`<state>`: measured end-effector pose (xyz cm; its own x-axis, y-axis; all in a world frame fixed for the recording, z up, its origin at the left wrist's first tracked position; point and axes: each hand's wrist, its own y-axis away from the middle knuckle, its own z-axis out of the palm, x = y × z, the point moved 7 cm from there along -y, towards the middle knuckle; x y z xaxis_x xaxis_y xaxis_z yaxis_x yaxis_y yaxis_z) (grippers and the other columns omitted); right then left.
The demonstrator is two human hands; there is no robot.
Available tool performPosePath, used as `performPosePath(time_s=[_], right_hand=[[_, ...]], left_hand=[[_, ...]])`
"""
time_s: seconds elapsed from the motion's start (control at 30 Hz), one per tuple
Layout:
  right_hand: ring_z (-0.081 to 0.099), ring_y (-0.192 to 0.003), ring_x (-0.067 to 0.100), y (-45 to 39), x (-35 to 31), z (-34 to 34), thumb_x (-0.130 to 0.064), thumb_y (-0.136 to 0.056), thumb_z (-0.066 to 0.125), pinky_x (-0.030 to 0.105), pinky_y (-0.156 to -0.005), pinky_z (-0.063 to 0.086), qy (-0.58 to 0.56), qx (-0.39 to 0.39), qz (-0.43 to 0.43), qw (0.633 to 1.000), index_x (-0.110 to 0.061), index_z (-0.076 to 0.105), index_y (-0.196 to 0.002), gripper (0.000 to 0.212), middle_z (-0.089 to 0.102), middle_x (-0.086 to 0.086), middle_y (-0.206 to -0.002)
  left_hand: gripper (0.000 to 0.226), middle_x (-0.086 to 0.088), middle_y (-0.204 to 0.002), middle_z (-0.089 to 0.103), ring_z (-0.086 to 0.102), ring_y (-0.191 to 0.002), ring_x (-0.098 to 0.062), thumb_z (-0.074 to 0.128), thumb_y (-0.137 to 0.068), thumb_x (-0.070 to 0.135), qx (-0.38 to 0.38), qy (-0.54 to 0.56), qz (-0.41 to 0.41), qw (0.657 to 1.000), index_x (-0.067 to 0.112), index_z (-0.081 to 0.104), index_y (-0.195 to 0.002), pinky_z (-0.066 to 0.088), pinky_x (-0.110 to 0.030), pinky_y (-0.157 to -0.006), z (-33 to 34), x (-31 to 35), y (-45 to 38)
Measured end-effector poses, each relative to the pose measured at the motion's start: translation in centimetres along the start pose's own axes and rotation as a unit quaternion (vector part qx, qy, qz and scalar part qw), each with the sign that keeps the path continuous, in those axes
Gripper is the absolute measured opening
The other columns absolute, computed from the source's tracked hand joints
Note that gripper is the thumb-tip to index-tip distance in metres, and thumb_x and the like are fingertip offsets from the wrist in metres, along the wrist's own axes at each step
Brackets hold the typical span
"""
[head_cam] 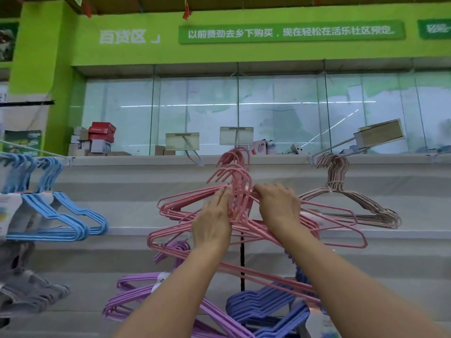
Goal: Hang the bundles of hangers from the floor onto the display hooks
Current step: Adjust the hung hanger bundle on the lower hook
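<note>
Both hands clamp the pink hangers (244, 223): left hand (214, 223) and right hand (275, 203) at the necks. Display hook (238, 136) sits just above; lift level, slide all loops on together.

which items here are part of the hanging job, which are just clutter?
In the job:
pink hanger bundles, gripped by left hand and right hand
display hook holding beige hangers
blue hangers already hung

Lying about:
red boxes
price tag holders
green sign
</note>
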<state>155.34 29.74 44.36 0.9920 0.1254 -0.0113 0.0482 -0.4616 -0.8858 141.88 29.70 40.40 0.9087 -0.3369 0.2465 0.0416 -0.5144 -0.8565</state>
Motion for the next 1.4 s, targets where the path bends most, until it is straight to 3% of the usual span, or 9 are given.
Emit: performPosePath(time_s=[0.1,0.37,0.47,0.6,0.9,1.0,1.13,1.3,1.4], right_hand=[[0.044,-0.076,0.019,-0.6,0.9,-0.4,-0.023,-0.101,0.04,0.028,-0.071,0.029,-0.029,0.003,0.046,0.998,-0.023,0.062,-0.107,0.022,0.067,0.002,-0.101],[0.058,-0.086,0.03,-3.0,2.8,2.4,-0.025,-0.099,0.044,0.035,-0.069,0.042,-0.244,-0.076,0.134,0.958,-0.018,0.062,-0.089,0.022,0.066,0.005,-0.091],[0.055,-0.078,0.027,-3.1,2.5,2.9,-0.024,-0.098,0.046,0.034,-0.066,0.039,-0.288,-0.095,0.122,0.945,-0.017,0.059,-0.079,0.024,0.059,0.002,-0.074],[0.059,-0.081,0.025,-1.5,2.4,3.6,-0.026,-0.099,0.045,0.035,-0.067,0.044,-0.241,-0.07,0.08,0.965,-0.021,0.064,-0.09,0.021,0.066,0.001,-0.084],[0.043,-0.066,0.019,-3.7,3.7,5.1,-0.02,-0.1,0.043,0.032,-0.063,0.035,-0.365,-0.087,0.172,0.911,-0.018,0.064,-0.087,0.024,0.048,-0.005,-0.065],[0.045,-0.069,0.021,-5.2,2.8,4.5,-0.018,-0.099,0.044,0.031,-0.066,0.036,-0.378,-0.084,0.175,0.905,-0.017,0.065,-0.086,0.025,0.052,-0.002,-0.069],[0.06,-0.081,0.026,-6.5,0.5,4.9,-0.019,-0.093,0.055,0.038,-0.079,0.049,-0.354,-0.141,0.121,0.917,-0.013,0.07,-0.087,0.018,0.067,0.007,-0.082],[0.06,-0.073,0.024,-6.4,-0.4,6.5,-0.025,-0.093,0.055,0.03,-0.064,0.049,-0.206,-0.207,0.045,0.955,-0.01,0.071,-0.09,0.021,0.068,0.009,-0.084],[0.06,-0.085,0.025,-6.0,0.5,5.6,-0.023,-0.094,0.049,0.032,-0.068,0.045,-0.036,-0.178,0.027,0.983,-0.022,0.062,-0.097,0.013,0.067,0.004,-0.097]], left_hand=[[0.041,0.007,-0.135,0.05,0.048,-0.118,-0.016,0.042,-0.098,0.014,0.011,0.009,-0.005,1.0,0.029,0.045,-0.135,0.043,-0.03,-0.08,-0.3,-0.6,-0.6],[0.053,0.009,-0.152,0.032,0.031,-0.138,-0.013,0.039,-0.097,0.008,0.012,-0.005,0.048,0.999,0.028,0.033,-0.146,0.039,-0.032,-0.103,-0.4,-0.6,-0.3],[0.047,0.01,-0.152,0.034,0.034,-0.137,-0.013,0.037,-0.101,0.017,0.006,-0.008,0.048,0.999,0.029,0.034,-0.146,0.04,-0.033,-0.102,-0.2,-0.7,-0.5],[0.048,0.01,-0.151,0.035,0.036,-0.135,-0.012,0.036,-0.1,0.016,-0.005,-0.02,0.046,0.999,0.028,0.033,-0.146,0.04,-0.031,-0.101,0.0,-0.7,-0.6],[0.047,0.012,-0.152,0.033,0.034,-0.137,-0.01,0.033,-0.102,0.017,-0.007,-0.022,0.054,0.998,0.027,0.031,-0.147,0.037,-0.029,-0.103,0.6,-1.0,-1.2],[0.044,0.006,-0.139,0.052,0.051,-0.124,-0.016,0.05,-0.094,0.009,0.021,-0.005,0.067,0.998,0.022,0.051,-0.136,0.049,-0.035,-0.089,0.6,-0.9,-1.2],[0.04,0.004,-0.083,0.073,0.07,-0.069,-0.016,0.088,-0.049,0.001,0.06,-0.034,0.114,0.991,0.017,0.077,-0.084,0.049,-0.028,-0.038,1.0,-0.5,-1.3],[0.032,0.005,-0.078,0.073,0.069,-0.063,-0.016,0.077,-0.051,0.003,0.073,-0.035,0.115,0.99,0.018,0.077,-0.08,0.048,-0.024,-0.04,1.2,-0.8,-1.7],[0.038,-0.002,-0.109,0.07,0.067,-0.094,-0.024,0.065,-0.077,0.001,0.031,-0.023,0.082,0.996,0.016,0.069,-0.112,0.053,-0.035,-0.067,0.9,-1.3,-1.6]])
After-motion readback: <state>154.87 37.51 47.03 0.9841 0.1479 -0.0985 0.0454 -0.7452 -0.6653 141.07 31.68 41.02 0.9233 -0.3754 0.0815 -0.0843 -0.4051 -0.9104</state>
